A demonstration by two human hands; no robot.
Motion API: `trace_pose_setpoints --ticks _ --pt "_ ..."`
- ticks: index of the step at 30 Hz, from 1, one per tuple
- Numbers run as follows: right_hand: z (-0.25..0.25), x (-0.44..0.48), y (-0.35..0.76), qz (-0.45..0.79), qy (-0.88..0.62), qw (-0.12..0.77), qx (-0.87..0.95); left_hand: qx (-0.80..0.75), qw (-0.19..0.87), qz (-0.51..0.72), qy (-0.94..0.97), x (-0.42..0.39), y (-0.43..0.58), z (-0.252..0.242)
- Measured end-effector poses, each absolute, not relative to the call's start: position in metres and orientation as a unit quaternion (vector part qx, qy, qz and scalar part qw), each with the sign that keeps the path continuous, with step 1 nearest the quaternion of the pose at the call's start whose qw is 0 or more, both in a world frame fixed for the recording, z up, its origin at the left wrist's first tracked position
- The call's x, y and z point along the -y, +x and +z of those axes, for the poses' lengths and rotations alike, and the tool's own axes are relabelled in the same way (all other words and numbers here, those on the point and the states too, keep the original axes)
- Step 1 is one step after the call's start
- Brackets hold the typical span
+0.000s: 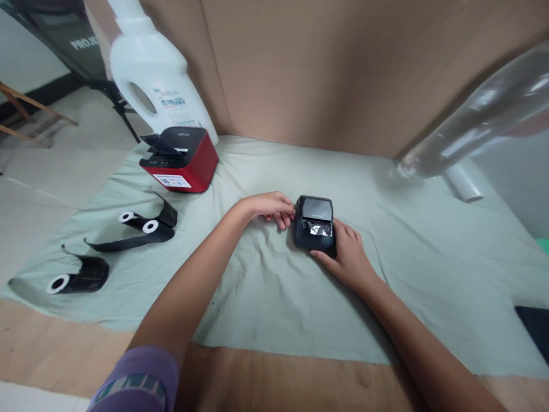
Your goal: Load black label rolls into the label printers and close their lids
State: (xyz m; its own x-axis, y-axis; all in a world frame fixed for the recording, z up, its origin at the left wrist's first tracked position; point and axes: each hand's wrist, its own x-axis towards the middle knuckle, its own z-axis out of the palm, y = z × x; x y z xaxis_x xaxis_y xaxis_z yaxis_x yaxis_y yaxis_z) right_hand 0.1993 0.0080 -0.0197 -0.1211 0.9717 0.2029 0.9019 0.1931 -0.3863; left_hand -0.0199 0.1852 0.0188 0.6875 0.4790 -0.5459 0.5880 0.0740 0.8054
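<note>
A small black portable printer (314,233) with a grey lid panel and a shiny crinkled piece at its front slot lies on the pale green cloth. My right hand (348,252) is closed around its right side, thumb along the near edge and fingers on the far side. At its left edge, my left hand (277,210) has its fingers curled, with the fingertips pinched against the printer's side. Exactly what those fingertips grip there is too small to make out.
On the left stand a red and black box-shaped printer (193,166) and a white jug (150,68). Several black paper rolls (88,274) lie nearer me. A clear plastic-wrapped roll (472,114) leans at the right, by a cardboard wall (300,74). A dark flat object (534,326) sits at the right edge.
</note>
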Motion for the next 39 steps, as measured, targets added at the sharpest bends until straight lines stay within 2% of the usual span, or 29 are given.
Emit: trace_pose_setpoints --ticks 13,31,39 --pt "-0.019 -0.008 0.199 0.079 -0.626 0.209 0.747 -0.422 0.591 -0.027 0.687 -0.180 -0.009 0.023" --pt "-0.020 -0.009 0.200 0.082 -0.629 0.208 0.744 -0.389 0.621 -0.029 0.680 -0.181 -0.020 0.021" --pt "-0.020 -0.007 0.200 0.084 -0.631 0.206 0.743 -0.394 0.584 -0.010 0.710 -0.171 -0.031 0.045"
